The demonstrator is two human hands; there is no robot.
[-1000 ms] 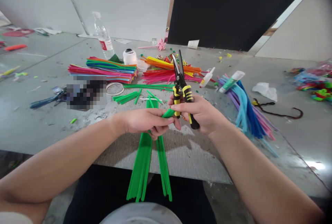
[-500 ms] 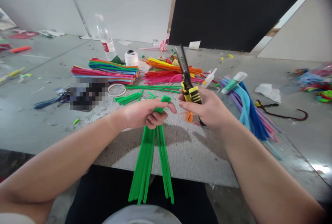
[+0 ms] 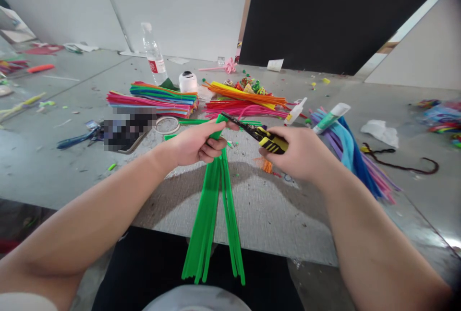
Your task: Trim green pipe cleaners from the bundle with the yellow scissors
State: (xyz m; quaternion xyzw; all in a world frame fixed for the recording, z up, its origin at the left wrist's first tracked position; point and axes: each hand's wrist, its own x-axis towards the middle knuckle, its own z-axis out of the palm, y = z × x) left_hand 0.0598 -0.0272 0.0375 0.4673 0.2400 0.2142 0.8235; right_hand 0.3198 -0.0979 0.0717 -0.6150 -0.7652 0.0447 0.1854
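Note:
My left hand (image 3: 197,144) is closed around a bundle of green pipe cleaners (image 3: 202,220). Their short ends poke out above the thumb, while the long ends fan down over the table's front edge. My right hand (image 3: 300,150) grips a pair of snips (image 3: 272,142) with yellow-and-black handles and long dark blades. The blades point left, with their tips at the top of the green bundle beside my left fingers. Whether the tips touch or cut the bundle I cannot tell.
Behind my hands lie bundles of multicoloured pipe cleaners (image 3: 162,100) and red-orange ones (image 3: 245,104). A water bottle (image 3: 154,59), a tape ring (image 3: 167,125) and a blurred-out device (image 3: 127,131) are at left. Right are a glue bottle (image 3: 296,111), a green-and-white tube (image 3: 333,116) and blue-purple pipe cleaners (image 3: 355,157).
The snips have swung from upright down to the left, bringing their tips to the top of the green bundle. My left hand has stayed closed on the bundle, slightly raised. The view has shifted a little.

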